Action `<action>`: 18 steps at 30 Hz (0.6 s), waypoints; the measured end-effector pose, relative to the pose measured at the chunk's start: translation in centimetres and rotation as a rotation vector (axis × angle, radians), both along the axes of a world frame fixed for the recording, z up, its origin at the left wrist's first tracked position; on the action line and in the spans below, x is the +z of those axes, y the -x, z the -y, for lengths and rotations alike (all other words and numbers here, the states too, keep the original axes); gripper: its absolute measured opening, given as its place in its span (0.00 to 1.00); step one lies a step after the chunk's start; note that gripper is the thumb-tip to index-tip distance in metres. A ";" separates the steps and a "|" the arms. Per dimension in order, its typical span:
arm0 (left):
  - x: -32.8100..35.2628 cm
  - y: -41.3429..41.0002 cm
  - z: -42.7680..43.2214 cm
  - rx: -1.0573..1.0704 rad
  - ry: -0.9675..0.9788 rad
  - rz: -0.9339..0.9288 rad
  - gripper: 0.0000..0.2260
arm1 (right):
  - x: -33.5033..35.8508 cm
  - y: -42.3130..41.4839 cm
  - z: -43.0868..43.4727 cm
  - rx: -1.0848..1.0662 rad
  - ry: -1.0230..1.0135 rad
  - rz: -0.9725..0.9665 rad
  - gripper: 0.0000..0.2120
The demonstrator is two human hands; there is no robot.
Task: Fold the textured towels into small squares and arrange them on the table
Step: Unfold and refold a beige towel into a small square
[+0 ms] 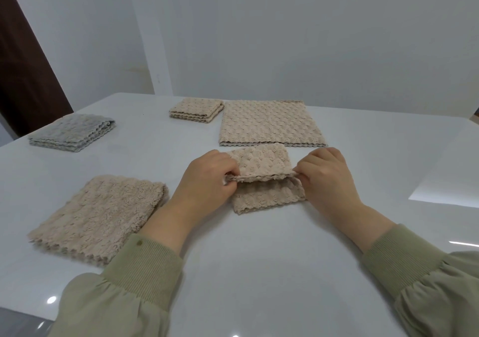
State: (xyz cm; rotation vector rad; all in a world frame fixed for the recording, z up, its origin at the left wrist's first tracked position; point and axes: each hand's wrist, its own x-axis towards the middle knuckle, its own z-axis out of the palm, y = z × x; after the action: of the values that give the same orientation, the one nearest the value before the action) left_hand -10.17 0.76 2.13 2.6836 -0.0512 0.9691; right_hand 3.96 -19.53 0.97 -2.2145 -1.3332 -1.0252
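The beige towel (261,163) lies mid-bench (259,259), straight ahead of the person, its upper flap raised off the lower layer. The left hand (207,178) pinches the flap's left corner between thumb and fingers, and the right hand (326,178) pinches the right corner, so each grip is closed on cloth.

This looks like a halving fold. Done well, the flap stays taut between both hands, its carried edge meets the near scalloped edge corner to corner, and then palms press it flat. The thick pile will likely spring open unless it is smoothed.

A larger beige towel (269,124) lies spread just behind, close to the far fold. Pushing forward could ruck it. A small folded square (197,110) sits to its left, and a folded grey towel (72,132) is well apart at far left. A fluffy beige towel (101,215) lies just beside the left forearm, where the sleeve (145,266) might drag it
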 end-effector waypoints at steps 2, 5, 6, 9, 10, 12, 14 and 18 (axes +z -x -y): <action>0.1 0.1 0.2 -0.021 0.009 0.022 0.09 | -0.1 -0.2 0.1 0.012 -0.010 0.024 0.07; 0.1 0.1 0.5 -0.073 0.007 0.011 0.08 | -0.2 -0.3 0.3 0.056 -0.024 0.018 0.09; 0.1 0.1 0.6 -0.084 -0.001 -0.002 0.08 | -0.2 -0.3 0.4 0.059 -0.030 0.014 0.09; 0.0 0.2 0.5 -0.091 -0.034 -0.067 0.04 | 0.0 0.0 0.7 0.085 -0.002 0.008 0.06; -0.1 0.2 0.4 -0.094 -0.051 -0.094 0.04 | 0.0 0.1 0.8 0.097 0.019 0.010 0.05; -0.3 0.3 0.3 -0.106 -0.085 -0.142 0.04 | 0.0 0.3 0.8 0.119 0.059 0.012 0.05; -0.4 0.2 0.3 -0.120 -0.101 -0.157 0.05 | 0.0 0.3 0.8 0.130 0.082 0.021 0.05; -0.7 0.1 0.1 -0.136 -0.116 -0.161 0.05 | 0.0 0.4 1.0 0.134 0.148 0.040 0.06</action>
State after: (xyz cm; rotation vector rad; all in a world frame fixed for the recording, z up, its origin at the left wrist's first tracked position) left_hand -10.31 0.69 1.43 2.8113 -0.2603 0.7275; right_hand 3.57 -20.51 0.97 -2.1834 -1.5989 -0.9551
